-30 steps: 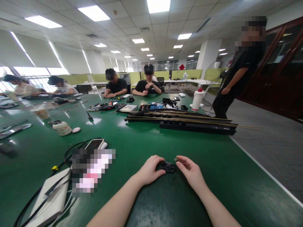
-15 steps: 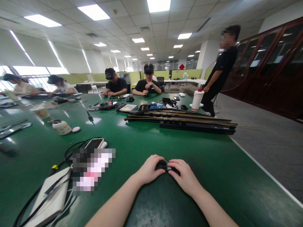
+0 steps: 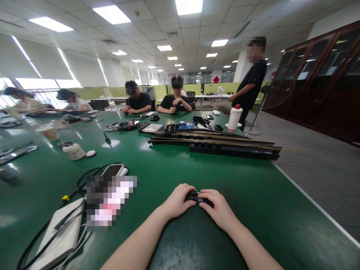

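Note:
A small black part (image 3: 194, 196) lies on the green table (image 3: 174, 168) right in front of me. My left hand (image 3: 177, 201) curls round its left end, fingers closed on it. My right hand (image 3: 218, 208) presses on its right end with fingers bent over it. Both hands meet over the part, and most of it is hidden beneath them.
A phone (image 3: 112, 170), black cables (image 3: 81, 180) and a white flat device (image 3: 57, 238) lie to my left. Long black rails (image 3: 225, 146) cross the table's middle, with a white bottle (image 3: 234, 118) behind. Several people sit at the far side; one stands at the right.
My right hand has moved left onto the black part and closed over it. The standing person has walked farther away along the right side.

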A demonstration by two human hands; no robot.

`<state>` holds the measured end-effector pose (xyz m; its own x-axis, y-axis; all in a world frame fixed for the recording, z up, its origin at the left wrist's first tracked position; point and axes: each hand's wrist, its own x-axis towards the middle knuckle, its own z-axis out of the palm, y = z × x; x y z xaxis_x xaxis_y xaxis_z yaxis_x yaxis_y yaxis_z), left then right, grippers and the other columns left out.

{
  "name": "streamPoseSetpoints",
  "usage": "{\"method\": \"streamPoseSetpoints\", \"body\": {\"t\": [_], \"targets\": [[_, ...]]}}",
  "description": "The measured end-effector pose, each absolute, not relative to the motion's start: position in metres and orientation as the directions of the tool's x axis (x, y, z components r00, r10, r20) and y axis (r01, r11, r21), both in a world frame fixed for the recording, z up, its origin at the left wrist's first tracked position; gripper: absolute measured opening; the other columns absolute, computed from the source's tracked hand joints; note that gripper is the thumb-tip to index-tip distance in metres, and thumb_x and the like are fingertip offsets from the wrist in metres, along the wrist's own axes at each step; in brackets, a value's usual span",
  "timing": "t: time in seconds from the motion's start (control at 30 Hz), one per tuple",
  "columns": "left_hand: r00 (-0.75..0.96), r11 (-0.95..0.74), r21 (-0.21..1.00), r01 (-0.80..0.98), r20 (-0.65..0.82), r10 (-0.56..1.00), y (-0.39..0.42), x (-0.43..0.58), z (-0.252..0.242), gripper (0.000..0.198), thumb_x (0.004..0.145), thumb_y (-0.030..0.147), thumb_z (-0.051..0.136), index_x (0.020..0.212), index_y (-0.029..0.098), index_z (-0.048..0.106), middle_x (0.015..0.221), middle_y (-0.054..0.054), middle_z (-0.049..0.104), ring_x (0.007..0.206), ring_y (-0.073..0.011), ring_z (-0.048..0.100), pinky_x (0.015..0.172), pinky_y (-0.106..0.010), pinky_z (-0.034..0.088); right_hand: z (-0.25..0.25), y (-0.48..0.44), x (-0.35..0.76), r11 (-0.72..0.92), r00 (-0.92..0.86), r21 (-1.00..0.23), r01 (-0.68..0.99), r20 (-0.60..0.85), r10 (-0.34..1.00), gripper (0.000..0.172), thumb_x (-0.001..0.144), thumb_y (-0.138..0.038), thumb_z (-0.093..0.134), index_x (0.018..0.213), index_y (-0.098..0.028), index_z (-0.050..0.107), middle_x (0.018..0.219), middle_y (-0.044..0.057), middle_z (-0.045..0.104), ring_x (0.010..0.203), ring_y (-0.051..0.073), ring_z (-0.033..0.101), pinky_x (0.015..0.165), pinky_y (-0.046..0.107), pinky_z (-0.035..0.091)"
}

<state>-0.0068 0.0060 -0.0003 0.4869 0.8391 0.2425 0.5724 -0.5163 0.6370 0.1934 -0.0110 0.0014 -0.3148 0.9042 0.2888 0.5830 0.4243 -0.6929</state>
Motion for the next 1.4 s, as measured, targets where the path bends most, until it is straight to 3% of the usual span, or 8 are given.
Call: {"method": "streamPoseSetpoints", "body": {"t": [0.4, 0.7, 1.1, 1.4], "targets": [[0.487, -0.534, 0.620, 0.575, 0.264, 0.832, 0.0069, -0.0064, -0.0024, 0.034, 0.077, 0.022, 0.066, 0.109, 0.020, 0.054, 0.102, -0.005, 0.058, 0.097, -0.0208, 0.051, 0.087, -0.034, 0.043, 0.0019, -0.0126, 0.1922, 0.419, -0.328, -0.642, 0.642, 0.264, 0.907, 0.021, 0.075, -0.025, 0.063, 0.096, -0.026, 0.068, 0.108, 0.006, 0.066, 0.104, 0.024, 0.057, 0.091, 0.043, 0.042], [0.473, -0.511, 0.645, 0.568, 0.252, 0.844, 0.0070, -0.0077, -0.0034, 0.040, 0.078, 0.021, 0.063, 0.116, 0.020, 0.053, 0.112, -0.007, 0.053, 0.106, -0.0221, 0.049, 0.096, -0.038, 0.041, 0.0019, -0.0119, 0.1956, 0.358, -0.263, -0.748, 0.559, 0.250, 0.932, 0.035, 0.071, -0.023, 0.064, 0.106, -0.025, 0.064, 0.110, 0.005, 0.066, 0.104, 0.024, 0.058, 0.095, 0.043, 0.041], [0.462, -0.487, 0.667, 0.564, 0.234, 0.855, 0.0063, -0.0077, -0.0015, 0.054, 0.073, 0.024, 0.068, 0.124, 0.020, 0.049, 0.116, -0.009, 0.051, 0.111, -0.0245, 0.047, 0.099, -0.041, 0.039, 0.0006, -0.0110, 0.1969, 0.317, -0.245, -0.766, 0.559, 0.212, 0.946, 0.035, 0.072, -0.024, 0.060, 0.108, -0.024, 0.062, 0.111, 0.006, 0.065, 0.105, 0.023, 0.058, 0.095, 0.041, 0.042], [0.468, -0.504, 0.644, 0.576, 0.246, 0.849, 0.0069, -0.0077, -0.0026, 0.037, 0.079, 0.022, 0.062, 0.115, 0.020, 0.055, 0.110, -0.008, 0.053, 0.106, -0.0227, 0.049, 0.096, -0.039, 0.041, 0.0013, -0.0117, 0.1957, 0.322, -0.240, -0.762, 0.562, 0.222, 0.945, 0.032, 0.074, -0.025, 0.060, 0.106, -0.024, 0.064, 0.109, 0.006, 0.066, 0.103, 0.023, 0.059, 0.095, 0.042, 0.043]]}}
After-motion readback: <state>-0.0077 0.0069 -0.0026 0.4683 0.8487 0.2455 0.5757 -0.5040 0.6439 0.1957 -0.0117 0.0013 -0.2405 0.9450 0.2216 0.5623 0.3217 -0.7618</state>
